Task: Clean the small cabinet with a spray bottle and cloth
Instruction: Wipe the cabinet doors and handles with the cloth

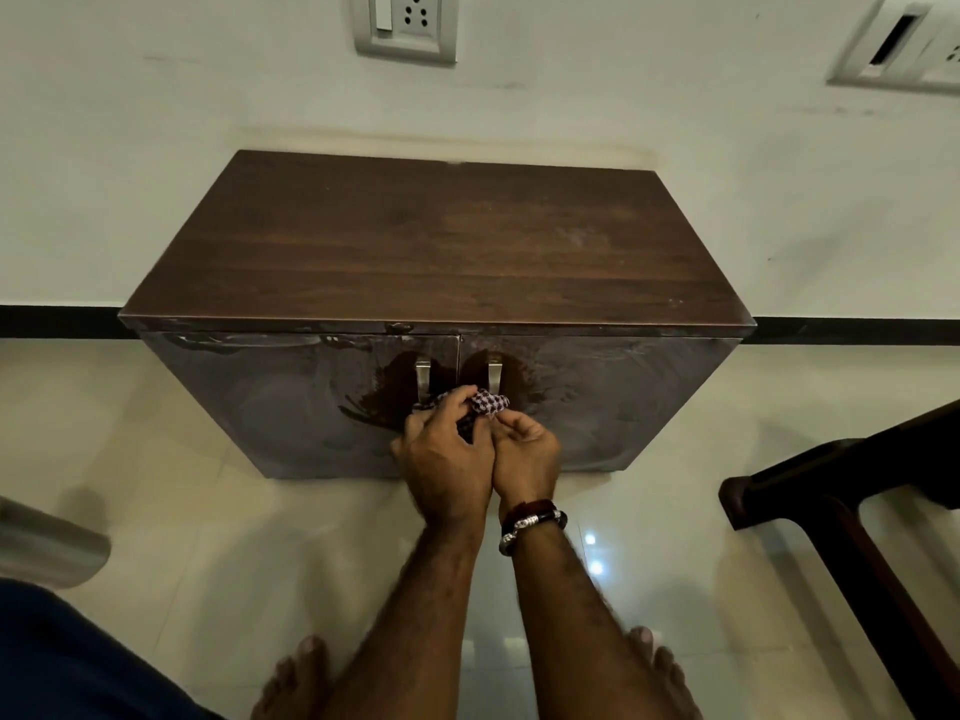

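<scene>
Cabinet (436,241) doors smeared; left hand (447,467) and right hand (524,454) both grip checked cloth (485,402) before handles.

The cabinet (436,246) stands against the wall (156,122), hands (475,449) before its doors.

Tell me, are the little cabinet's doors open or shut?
Shut. Both doors lie flat, meeting at the middle seam between the two handles.

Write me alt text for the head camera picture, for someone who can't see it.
Seen from above, both hands, left hand and right hand, hold a bunched checked cloth against the front of a small dark wooden cabinet, just below its two metal door handles. The doors look smeared except for a darker patch around the handles.
</scene>
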